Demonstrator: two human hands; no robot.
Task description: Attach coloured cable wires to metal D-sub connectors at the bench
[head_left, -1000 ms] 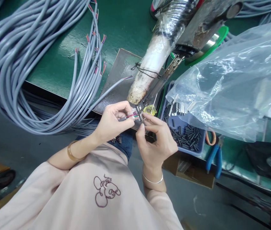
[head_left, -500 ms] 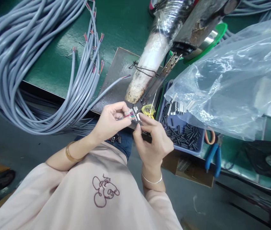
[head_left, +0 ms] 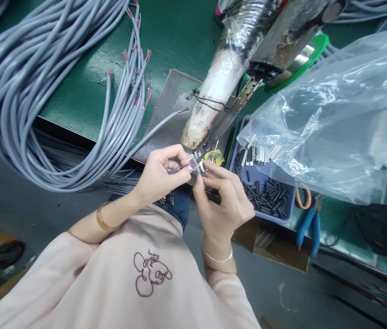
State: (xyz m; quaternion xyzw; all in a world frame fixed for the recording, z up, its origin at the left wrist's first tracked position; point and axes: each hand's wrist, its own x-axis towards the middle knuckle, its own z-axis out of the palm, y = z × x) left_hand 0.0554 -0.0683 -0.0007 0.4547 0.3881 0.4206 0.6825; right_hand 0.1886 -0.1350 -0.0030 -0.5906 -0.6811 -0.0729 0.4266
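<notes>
My left hand (head_left: pixel 161 171) is closed in a pinch on a grey cable whose thin coloured wires (head_left: pixel 188 165) fan out past the fingertips. Those wires meet the pins of a small metal connector (head_left: pixel 198 162), which my right hand (head_left: pixel 225 194) grips between thumb and fingers. Right above the connector is the tip of a soldering iron (head_left: pixel 229 114), clamped in a stand beside a wrapped white tube (head_left: pixel 207 107). Whether the tip touches the pins I cannot tell. Behind my right fingers lies a yellow piece (head_left: pixel 214 156) with a thin wire rising from it.
A large bundle of grey cables (head_left: pixel 52 91) with stripped ends covers the left of the green table (head_left: pixel 87 68). To the right stand a blue tray (head_left: pixel 291 212) of black sleeves and connectors, a clear plastic bag (head_left: pixel 326 114), blue-handled pliers (head_left: pixel 308 226) and a green-rimmed spool (head_left: pixel 320 45).
My right hand has shifted slightly to the right and the connector has turned a little under the iron's tip. My left hand keeps its pinch on the cable. The whole view has shifted slightly.
</notes>
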